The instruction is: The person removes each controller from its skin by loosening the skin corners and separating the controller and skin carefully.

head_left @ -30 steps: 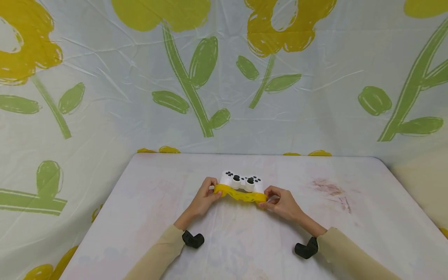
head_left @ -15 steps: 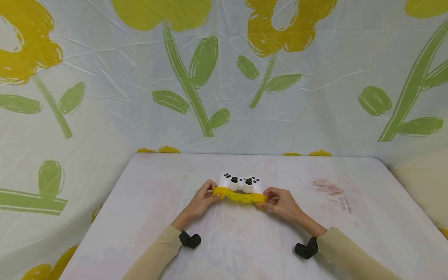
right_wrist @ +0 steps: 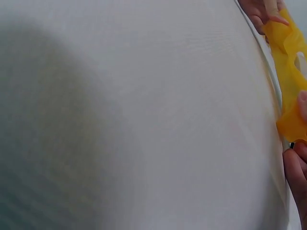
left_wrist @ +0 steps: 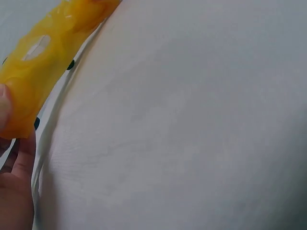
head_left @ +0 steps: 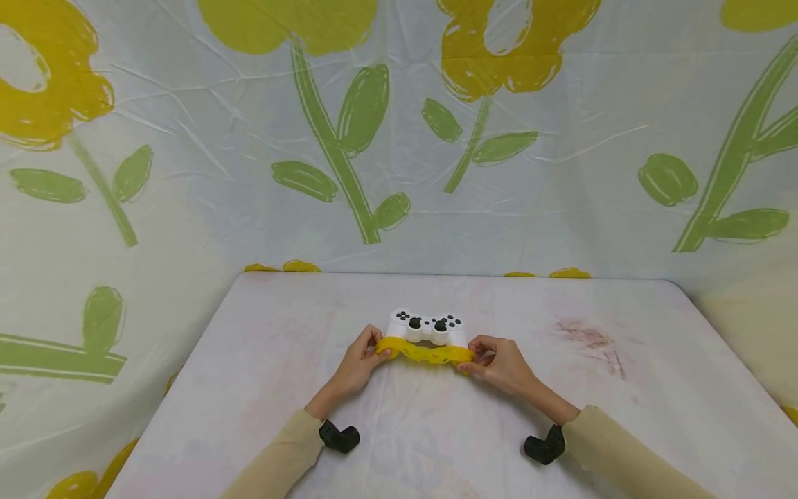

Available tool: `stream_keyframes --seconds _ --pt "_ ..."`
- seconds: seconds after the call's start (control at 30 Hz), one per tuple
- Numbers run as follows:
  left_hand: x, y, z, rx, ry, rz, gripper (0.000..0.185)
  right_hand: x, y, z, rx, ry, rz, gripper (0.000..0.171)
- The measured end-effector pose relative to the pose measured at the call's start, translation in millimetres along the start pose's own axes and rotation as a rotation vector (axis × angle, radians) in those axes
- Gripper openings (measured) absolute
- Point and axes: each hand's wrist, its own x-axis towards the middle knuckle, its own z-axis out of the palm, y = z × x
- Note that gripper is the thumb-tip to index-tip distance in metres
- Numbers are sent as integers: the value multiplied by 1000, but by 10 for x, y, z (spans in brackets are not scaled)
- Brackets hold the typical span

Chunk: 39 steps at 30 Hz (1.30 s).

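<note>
A white game controller [head_left: 397, 328] with black sticks and buttons sits at mid-table in the head view. Its two grips are tucked into a stretchy yellow silicone cover [head_left: 427, 353], while the button side stays bare. My left hand [head_left: 355, 365] pinches the cover's left end between thumb and fingers. At the right end, my right hand [head_left: 505, 365] pinches the cover the same way. In the left wrist view, the cover [left_wrist: 53, 52] shows an oval opening with white behind it. The right wrist view catches both hands on the cover [right_wrist: 286, 91].
A pale cloth-covered table [head_left: 280, 312] lies beneath, with a reddish-brown stain [head_left: 586, 334] to the right. A white flower-print curtain [head_left: 249, 138] hangs behind and on the left. Black wrist devices [head_left: 339, 436] are worn at both cuffs.
The controller and cover have shifted slightly left and toward me. My left hand has moved a little down with them, while the right hand stays nearly where it was.
</note>
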Motion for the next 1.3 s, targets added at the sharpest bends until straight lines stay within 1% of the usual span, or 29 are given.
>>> stream_keyframes --seconds 0.2,0.37,0.6,0.8,0.93,1.03,1.17,1.3 --pt "37 -247 68 40 55 -56 17 -4 -40 11 -30 3 -26 25" --pt "40 -284 63 55 47 -68 16 -9 -63 11 -68 12 -51 24" --pt "28 -243 50 60 8 -103 16 -23 -67 43 -94 44 -62 24" --pt "27 -226 67 79 17 -100 16 -12 -81 66 -129 69 -84 25" --pt "36 -189 85 111 22 -106 15 -8 -105 56 -152 64 -72 24" --pt "41 -133 93 162 20 -119 15 -1 -114 46 -168 50 -65 24" --pt "45 -35 109 270 21 -148 15 2 -122 40 -191 39 -75 24" --pt "33 5 142 320 24 -178 15 -10 -142 31 -226 40 -98 25"
